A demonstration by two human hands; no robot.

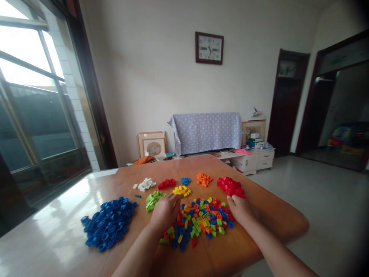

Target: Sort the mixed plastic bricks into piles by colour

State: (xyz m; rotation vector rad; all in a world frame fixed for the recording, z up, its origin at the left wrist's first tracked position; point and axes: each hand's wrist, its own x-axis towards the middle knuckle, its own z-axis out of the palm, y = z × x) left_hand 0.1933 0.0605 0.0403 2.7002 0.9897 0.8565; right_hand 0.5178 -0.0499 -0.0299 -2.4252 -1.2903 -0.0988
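My left hand (166, 208) is above the edge between the lime-green brick pile (154, 200) and the mixed pile of toy bricks (201, 221). Its fingers are bent together, just in front of a small yellow brick pile (182, 190); whatever they hold is hidden. At the near edge of the red brick pile (229, 186) on the right is my right hand (238, 207), fingers drawn together and pointing down. I cannot make out a brick in them. The mixed pile, with red, orange, green, yellow and blue pieces, lies between both hands.
A large heap of round blue pieces (109, 223) lies left on the wooden table (236, 254). Farther back are white bricks (146, 184), another red group (166, 183), a few blue bricks (185, 181) and orange bricks (204, 179). One blue piece (137, 196) lies alone.
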